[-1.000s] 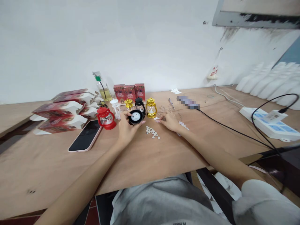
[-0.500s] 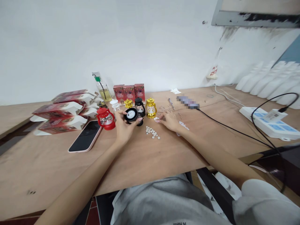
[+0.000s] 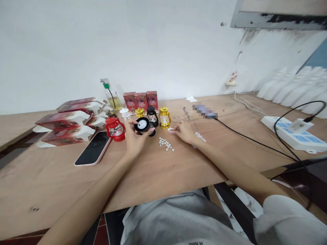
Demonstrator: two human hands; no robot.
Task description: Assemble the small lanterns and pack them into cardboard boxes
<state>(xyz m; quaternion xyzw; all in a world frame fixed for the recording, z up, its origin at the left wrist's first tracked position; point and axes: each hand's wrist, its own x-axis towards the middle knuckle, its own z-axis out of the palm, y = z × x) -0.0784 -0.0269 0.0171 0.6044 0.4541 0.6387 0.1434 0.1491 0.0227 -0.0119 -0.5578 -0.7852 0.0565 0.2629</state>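
My left hand is closed around a small black lantern, tipped so that its round underside with a white disc inside faces me. To the right, my right hand has its thumb and fingers pinched on a small white piece at the tabletop. Just behind the fingertips stands a gold lantern. Several silver button cells lie loose between my hands. Upright near my left hand are a red lantern, a white lantern and another black lantern.
Red printed boxes are piled at the left by a phone. A pump bottle and three small red boxes stand at the back. Rightward lie a screwdriver, white pieces, a black cable and a power strip.
The black lantern has turned slightly in my left hand. My right hand stays almost in place, its fingertips at the small white piece.
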